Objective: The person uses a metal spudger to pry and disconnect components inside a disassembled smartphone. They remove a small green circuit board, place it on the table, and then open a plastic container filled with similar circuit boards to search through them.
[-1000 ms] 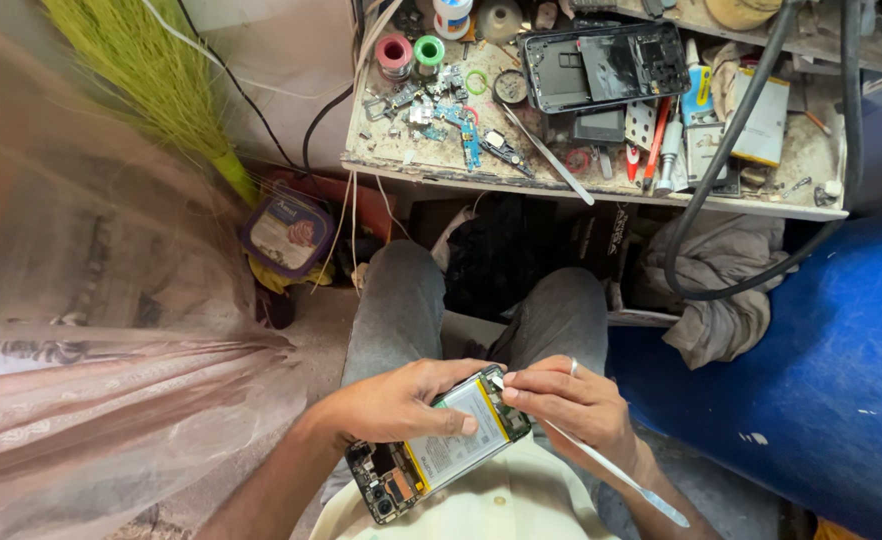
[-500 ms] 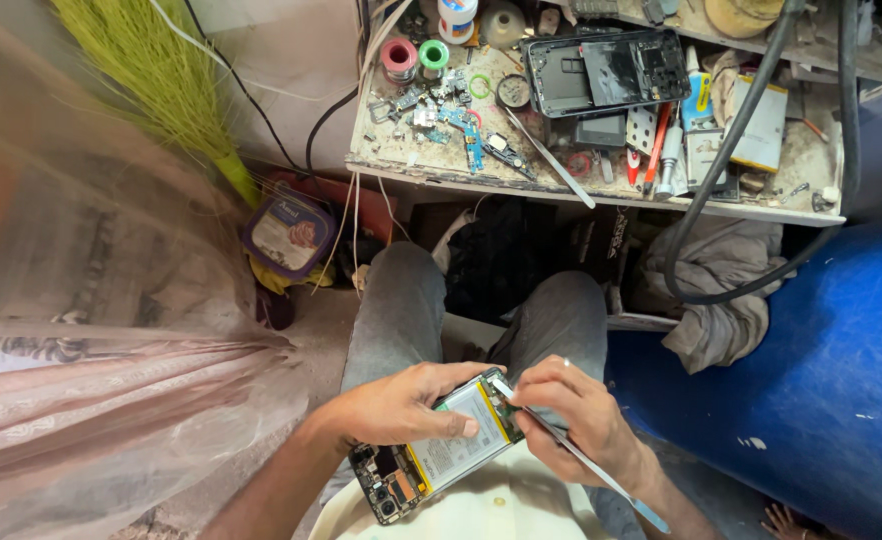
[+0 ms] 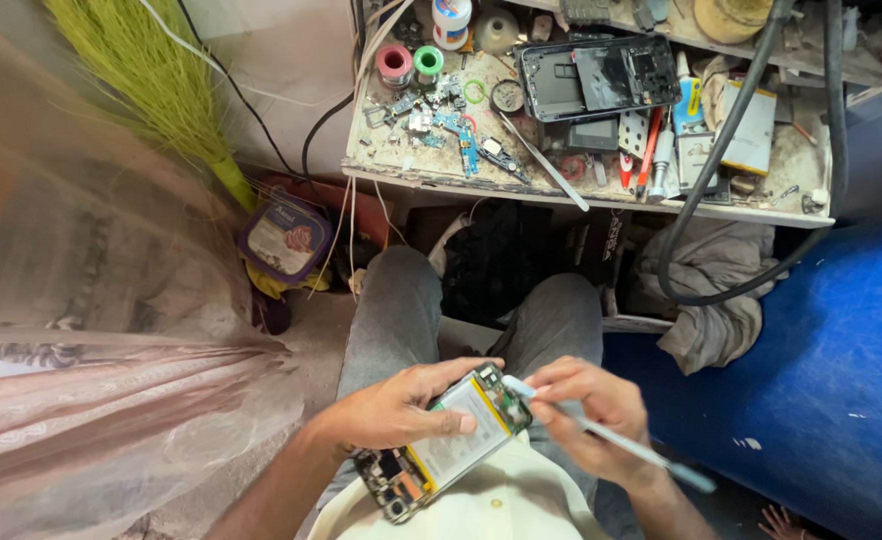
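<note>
Left hand (image 3: 401, 410) clamps opened back-less smartphone with pale battery (image 3: 453, 440); right hand (image 3: 591, 410) pinches slim white-blue pry tool (image 3: 611, 440) at phone's top edge. Slip risks gouging board.

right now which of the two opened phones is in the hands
The opened phone with the pale battery, gripped by the left hand over the lap; the right hand holds a thin tool at its top. The other, black one lies untouched on the workbench.

Two hands (image 3: 401, 410), one opened phone (image 3: 451, 445), one slim tool (image 3: 611, 440), two tape spools (image 3: 394, 62), one broom (image 3: 151, 80)
</note>
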